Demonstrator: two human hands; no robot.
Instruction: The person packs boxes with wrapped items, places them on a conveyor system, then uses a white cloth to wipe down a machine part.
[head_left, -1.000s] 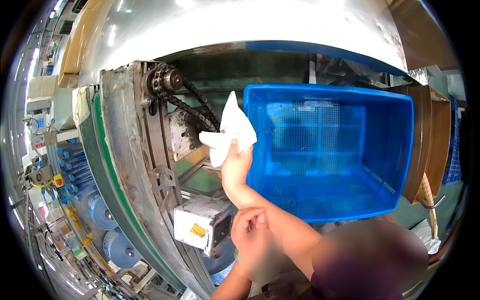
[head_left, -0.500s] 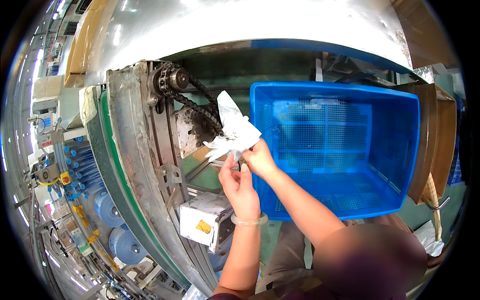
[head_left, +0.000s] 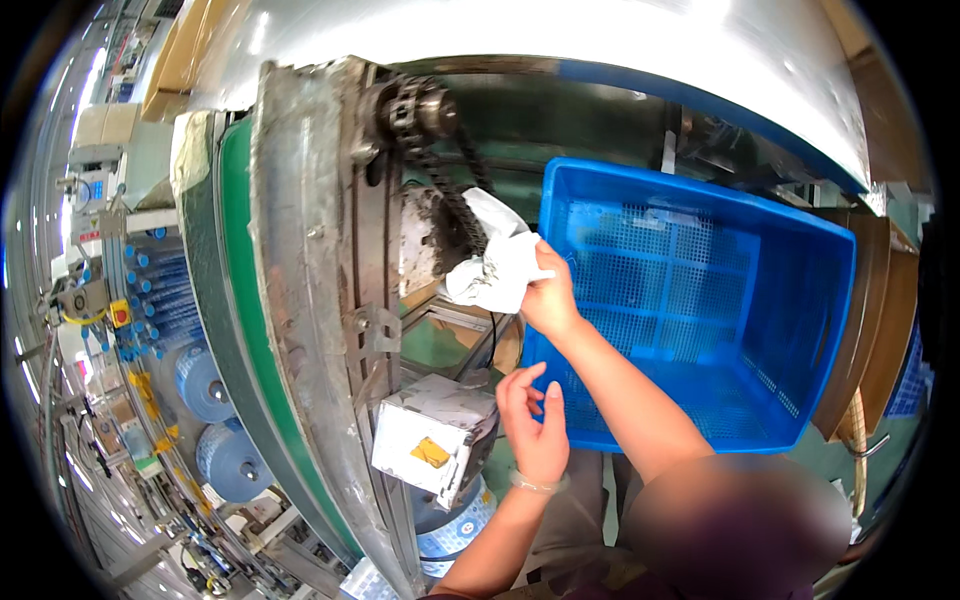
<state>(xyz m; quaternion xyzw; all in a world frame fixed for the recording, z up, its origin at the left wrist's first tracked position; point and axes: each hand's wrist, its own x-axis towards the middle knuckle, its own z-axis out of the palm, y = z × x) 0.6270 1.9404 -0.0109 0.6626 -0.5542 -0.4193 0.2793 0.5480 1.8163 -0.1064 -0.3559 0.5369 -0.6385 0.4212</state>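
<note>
My right hand (head_left: 553,297) grips a crumpled white sheet (head_left: 505,270), thin and soft like film or cloth; I cannot tell which. The sheet hangs beside the left rim of a large blue plastic crate (head_left: 650,385), in front of the conveyor's drive chain (head_left: 455,200). Lower down, near the crate's near left corner, my left hand (head_left: 537,430) holds nothing, its fingers loosely curled and apart. A pale bracelet (head_left: 538,484) circles that wrist. The crate's mesh floor shows, with nothing large in it.
A metal conveyor frame (head_left: 310,230) with a green belt (head_left: 237,190) runs along the left. Below the chain sits a white motor box (head_left: 422,445). Large blue water bottles (head_left: 232,462) stand beyond the conveyor. A shiny metal table (head_left: 600,35) spans the far side; cardboard (head_left: 868,320) stands at right.
My left hand has let go of the white sheet and drawn back toward me. The right hand keeps hold of the sheet, now more bunched up. The view has shifted.
</note>
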